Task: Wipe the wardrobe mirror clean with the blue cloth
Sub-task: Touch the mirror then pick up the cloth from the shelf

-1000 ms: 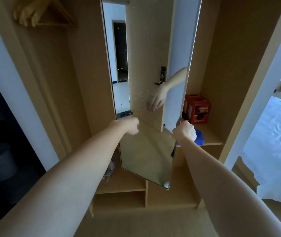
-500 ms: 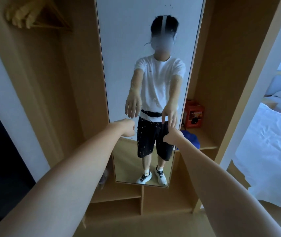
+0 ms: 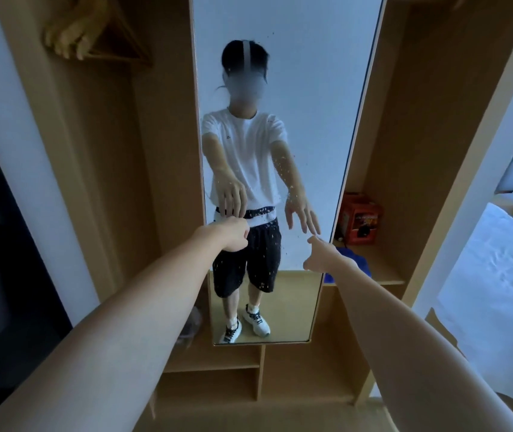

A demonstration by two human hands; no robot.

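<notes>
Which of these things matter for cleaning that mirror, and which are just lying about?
For the job:
mirror, speckled with spots
blue cloth on the shelf
left hand
right hand

Just lying about:
orange box
wooden hangers
bed

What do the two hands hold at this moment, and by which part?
Nothing. The left hand and right hand are both bare at the mirror; the blue cloth lies on the shelf.

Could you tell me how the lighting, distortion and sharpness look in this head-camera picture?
Head view: wide-angle lens bows the wardrobe's straight edges; daylight brightens the bed at right, while the left side falls dark; the mirror shows no glare, only specks; the hangers look soft.
</notes>
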